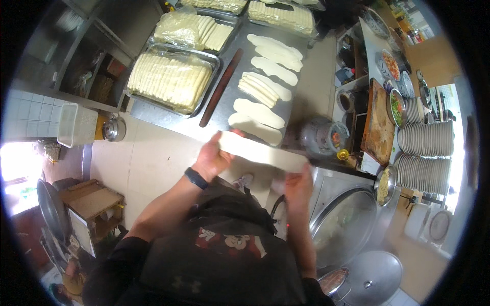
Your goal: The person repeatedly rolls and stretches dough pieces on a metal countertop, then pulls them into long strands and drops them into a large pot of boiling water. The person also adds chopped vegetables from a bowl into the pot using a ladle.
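Note:
Between my two hands a flat strip of dough [264, 153] is stretched out above the floor, just off the near edge of the metal table [168, 128]. My left hand [216, 155] grips its left end, a dark watch on that wrist. At the other end, my right hand [299, 181], somewhat blurred, pinches the strip's corner. Several flattened dough pieces [254, 128] lie in a column on the table, some overlapping. To their left rests a dark wooden rolling pin [222, 88]. Trays of dough strips [168, 82] under plastic film stand at the left and far side.
At my right is a large round pot [344, 225] with steam over it, with a metal lid [369, 281] nearby. Beyond it stand a gas cylinder [321, 137], a wooden cutting board [377, 120], stacked plates [425, 139] and bowls of food. A wooden cabinet [92, 199] stands lower left, near another person.

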A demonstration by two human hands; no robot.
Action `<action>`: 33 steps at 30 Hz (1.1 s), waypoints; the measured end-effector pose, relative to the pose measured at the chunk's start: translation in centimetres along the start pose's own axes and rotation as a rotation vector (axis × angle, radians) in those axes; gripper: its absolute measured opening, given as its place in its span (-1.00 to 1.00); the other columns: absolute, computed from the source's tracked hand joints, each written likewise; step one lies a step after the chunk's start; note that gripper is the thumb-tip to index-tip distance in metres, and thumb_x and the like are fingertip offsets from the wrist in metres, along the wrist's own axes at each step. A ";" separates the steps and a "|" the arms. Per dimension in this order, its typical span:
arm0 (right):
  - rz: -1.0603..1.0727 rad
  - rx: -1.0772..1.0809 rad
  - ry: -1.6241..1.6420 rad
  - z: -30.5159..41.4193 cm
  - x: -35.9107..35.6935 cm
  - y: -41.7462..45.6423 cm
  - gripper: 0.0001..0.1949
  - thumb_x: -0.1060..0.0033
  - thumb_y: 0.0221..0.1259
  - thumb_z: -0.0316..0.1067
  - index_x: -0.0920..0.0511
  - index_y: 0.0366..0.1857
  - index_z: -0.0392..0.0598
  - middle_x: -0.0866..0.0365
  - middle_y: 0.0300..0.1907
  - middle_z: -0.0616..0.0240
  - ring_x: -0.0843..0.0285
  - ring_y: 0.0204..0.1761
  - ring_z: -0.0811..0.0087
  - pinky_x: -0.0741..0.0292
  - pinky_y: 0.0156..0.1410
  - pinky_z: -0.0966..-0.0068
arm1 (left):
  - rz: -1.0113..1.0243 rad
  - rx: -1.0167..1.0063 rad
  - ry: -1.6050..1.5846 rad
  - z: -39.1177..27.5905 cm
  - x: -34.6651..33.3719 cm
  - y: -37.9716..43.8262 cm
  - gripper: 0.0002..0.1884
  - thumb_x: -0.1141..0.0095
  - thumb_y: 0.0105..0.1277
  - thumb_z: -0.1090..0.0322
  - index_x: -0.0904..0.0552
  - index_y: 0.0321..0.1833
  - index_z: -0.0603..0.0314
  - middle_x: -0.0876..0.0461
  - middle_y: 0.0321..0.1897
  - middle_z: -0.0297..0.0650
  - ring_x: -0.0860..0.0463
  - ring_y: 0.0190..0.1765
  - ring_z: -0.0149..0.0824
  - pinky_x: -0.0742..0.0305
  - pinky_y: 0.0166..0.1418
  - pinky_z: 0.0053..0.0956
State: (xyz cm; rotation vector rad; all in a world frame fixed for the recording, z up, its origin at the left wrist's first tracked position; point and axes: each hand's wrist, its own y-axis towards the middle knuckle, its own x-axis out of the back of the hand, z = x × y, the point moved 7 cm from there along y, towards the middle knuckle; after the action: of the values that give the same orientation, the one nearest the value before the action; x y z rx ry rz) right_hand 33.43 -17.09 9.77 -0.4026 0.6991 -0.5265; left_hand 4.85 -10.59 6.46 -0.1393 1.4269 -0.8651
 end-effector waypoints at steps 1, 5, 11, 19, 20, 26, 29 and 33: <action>0.003 0.009 0.091 1.7 4.1 3.1 -0.85 -0.25 0.60 -0.22 -0.65 -0.04 -0.05 -0.80 -0.10 0.33 -0.77 -0.14 0.44 -0.72 -0.02 0.43 | -0.172 -0.132 0.125 -2.9 1.5 -0.5 -0.41 0.40 0.81 0.00 -0.54 0.37 0.43 -0.75 0.17 0.04 -0.75 0.23 -0.04 -0.67 0.41 -0.19; -0.060 0.139 0.072 15.2 16.1 13.7 -0.74 -0.05 0.70 -0.20 -0.64 0.02 -0.16 -0.82 -0.02 0.21 -0.80 0.02 0.37 -0.78 0.21 0.38 | -0.131 -0.313 0.033 -19.3 9.9 -2.4 -0.46 0.38 0.81 0.11 -0.52 0.37 0.48 -0.73 0.23 0.09 -0.72 0.31 0.00 -0.61 0.52 -0.08; -0.472 0.899 -1.234 -1.8 9.7 18.3 -0.80 -0.21 0.47 -0.36 -0.68 0.05 -0.14 -0.80 0.07 0.12 -0.78 0.10 0.22 -0.69 0.19 0.28 | -0.245 -0.196 0.071 -13.2 11.8 2.2 -0.42 0.41 0.76 0.10 -0.52 0.33 0.54 -0.66 0.31 0.16 -0.61 0.42 0.13 -0.46 0.60 0.01; -0.202 1.057 -1.695 -15.3 -7.3 12.7 -0.63 -0.22 0.40 -0.45 -0.68 0.26 -0.08 -0.46 0.53 -0.04 -0.45 0.51 -0.11 -0.42 0.57 0.03 | -0.296 -0.663 0.151 -38.8 7.4 -14.7 -0.50 -0.05 0.64 0.25 -0.45 0.53 0.34 -0.65 0.38 -0.02 -0.61 0.46 -0.13 -0.65 0.47 -0.22; -0.230 0.996 -1.632 -15.9 -6.2 13.5 -0.65 -0.22 0.40 -0.46 -0.70 0.22 -0.08 -0.50 0.50 -0.03 -0.47 0.49 -0.10 -0.43 0.55 0.03 | -0.192 -0.511 0.163 -36.2 7.3 -13.3 -0.53 -0.01 0.66 0.25 -0.47 0.50 0.35 -0.67 0.34 -0.02 -0.65 0.42 -0.13 -0.64 0.48 -0.20; 0.260 0.347 -0.347 14.8 -3.2 5.7 -0.63 -0.01 0.65 -0.19 -0.60 0.31 -0.16 -0.75 0.14 0.10 -0.76 0.08 0.29 -0.71 0.25 0.37 | 0.188 -0.596 0.596 -27.6 -10.4 -17.6 -0.62 0.08 0.74 0.18 -0.55 0.35 0.34 -0.72 0.19 0.02 -0.73 0.24 -0.12 -0.66 0.45 -0.19; -0.001 0.397 -0.239 29.4 13.9 3.1 -0.56 -0.26 0.58 -0.09 -0.59 0.27 -0.25 -0.76 0.10 0.10 -0.77 0.06 0.30 -0.74 0.19 0.42 | 0.241 -0.869 0.994 -34.8 -15.6 -18.1 -0.62 0.07 0.73 0.20 -0.55 0.33 0.39 -0.71 0.21 0.05 -0.72 0.29 -0.10 -0.63 0.47 -0.15; -0.302 0.477 -0.422 31.9 17.7 4.2 -0.56 -0.21 0.60 -0.07 -0.59 0.22 -0.30 -0.76 0.09 0.13 -0.76 0.04 0.34 -0.71 0.22 0.38 | 0.226 -0.801 0.973 -40.5 -21.1 -19.0 -0.60 0.07 0.73 0.20 -0.55 0.33 0.45 -0.74 0.19 0.06 -0.75 0.26 -0.07 -0.63 0.47 -0.16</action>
State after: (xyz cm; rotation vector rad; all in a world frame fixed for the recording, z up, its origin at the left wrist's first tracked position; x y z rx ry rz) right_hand 68.30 -18.49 21.07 -0.1579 0.0920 -0.8399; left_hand -37.63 5.01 26.41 -0.1590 2.5949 -0.0781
